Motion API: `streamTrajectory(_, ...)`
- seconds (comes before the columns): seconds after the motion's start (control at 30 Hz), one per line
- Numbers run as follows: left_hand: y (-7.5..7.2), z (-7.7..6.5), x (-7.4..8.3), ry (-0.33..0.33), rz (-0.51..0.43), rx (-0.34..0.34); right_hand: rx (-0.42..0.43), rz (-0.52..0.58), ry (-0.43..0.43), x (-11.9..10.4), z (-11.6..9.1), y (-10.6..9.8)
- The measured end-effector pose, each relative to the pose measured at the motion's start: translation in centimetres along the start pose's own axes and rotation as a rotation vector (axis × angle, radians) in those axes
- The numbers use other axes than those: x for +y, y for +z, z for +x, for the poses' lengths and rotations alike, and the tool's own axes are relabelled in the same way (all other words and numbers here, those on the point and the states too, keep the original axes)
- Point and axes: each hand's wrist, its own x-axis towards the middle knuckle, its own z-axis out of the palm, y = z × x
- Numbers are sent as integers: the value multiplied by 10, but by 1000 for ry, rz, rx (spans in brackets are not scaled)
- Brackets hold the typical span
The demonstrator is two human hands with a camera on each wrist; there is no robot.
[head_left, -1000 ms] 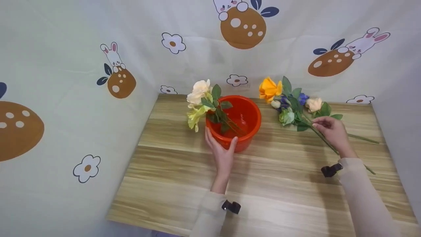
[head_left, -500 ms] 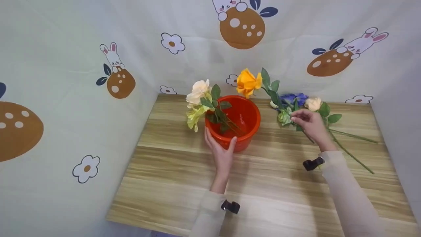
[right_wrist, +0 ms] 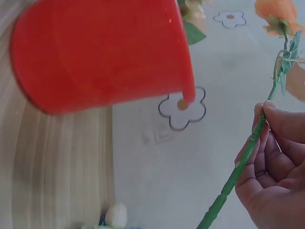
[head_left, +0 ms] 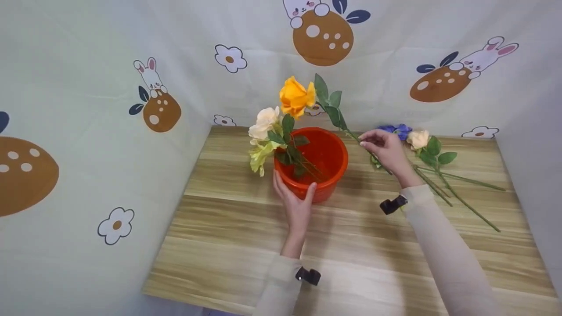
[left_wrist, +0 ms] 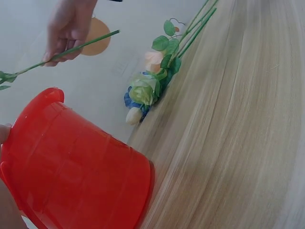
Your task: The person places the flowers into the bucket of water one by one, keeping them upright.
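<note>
My left hand (head_left: 296, 208) rests against the near outer wall of a red bucket (head_left: 341, 171), fingers and thumb spread on it. A cream rose (head_left: 264, 123) and a yellow-green flower (head_left: 262, 153) lean out over the bucket's left rim, their stems inside. My right hand (head_left: 388, 151) pinches the green stem (right_wrist: 238, 164) of an orange rose (head_left: 295, 97) between thumb and fingers. The orange bloom is up behind the bucket's far rim, tilted left, and the stem's lower end points down to the right. In the right wrist view, the right hand is beside the bucket.
More artificial flowers lie on the wooden table (head_left: 210, 228) to the right: blue flowers (head_left: 400, 131), a peach rose (head_left: 418, 139), a pale green rose (left_wrist: 144, 89) and a white bud (left_wrist: 134, 116). Their stems (head_left: 467, 202) point toward the front right. A printed cloth (head_left: 259, 83) stands behind.
My right hand has lifted the orange rose from the other flowers and carried it left toward the bucket. The left hand and the bucket have stayed in place.
</note>
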Motion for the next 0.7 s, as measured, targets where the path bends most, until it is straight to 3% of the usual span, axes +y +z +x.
streamTrajectory(0.33, 1, -1, -2, 14, -18, 3, -52, 32, -9, -28, 19, 40)
streamTrajectory(0.7, 0, 1, -2, 24, 7, 1, 14, 163, -80, -60, 29, 75)
